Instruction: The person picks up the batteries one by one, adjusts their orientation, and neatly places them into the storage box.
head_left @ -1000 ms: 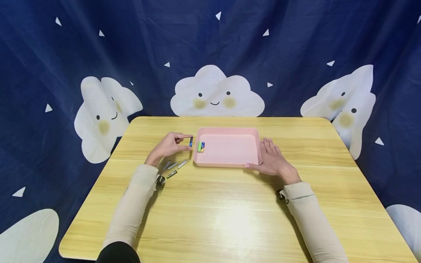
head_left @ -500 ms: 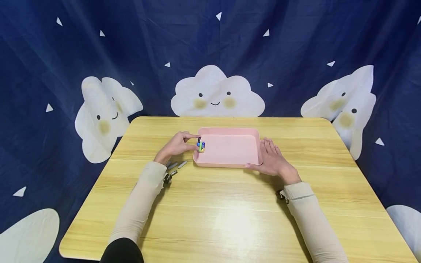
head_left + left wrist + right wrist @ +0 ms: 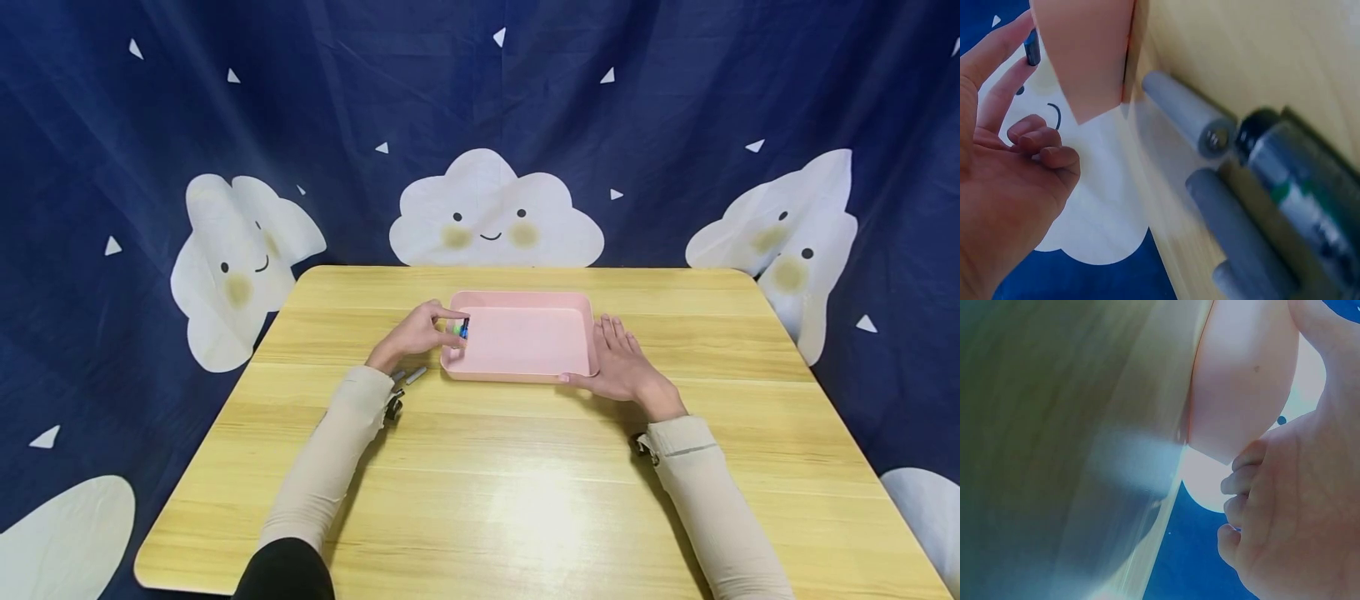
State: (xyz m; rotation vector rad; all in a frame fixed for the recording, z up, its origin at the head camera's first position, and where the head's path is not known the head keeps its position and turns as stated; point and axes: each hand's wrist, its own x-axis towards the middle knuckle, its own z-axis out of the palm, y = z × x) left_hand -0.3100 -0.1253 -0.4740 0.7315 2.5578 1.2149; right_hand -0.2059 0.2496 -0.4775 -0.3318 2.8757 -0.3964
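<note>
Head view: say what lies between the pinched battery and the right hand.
In the head view, only bare pink tray, floor and wall, lies between the blue battery and the right hand.

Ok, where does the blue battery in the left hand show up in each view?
Head: just left of centre, blue battery between the left hand's fingertips, at the left end of the pink tray.
Left wrist: upper left, blue battery between two fingertips, beside the tray's wall.
Right wrist: not in it.
Shared landmark: the pink tray, in all three.
</note>
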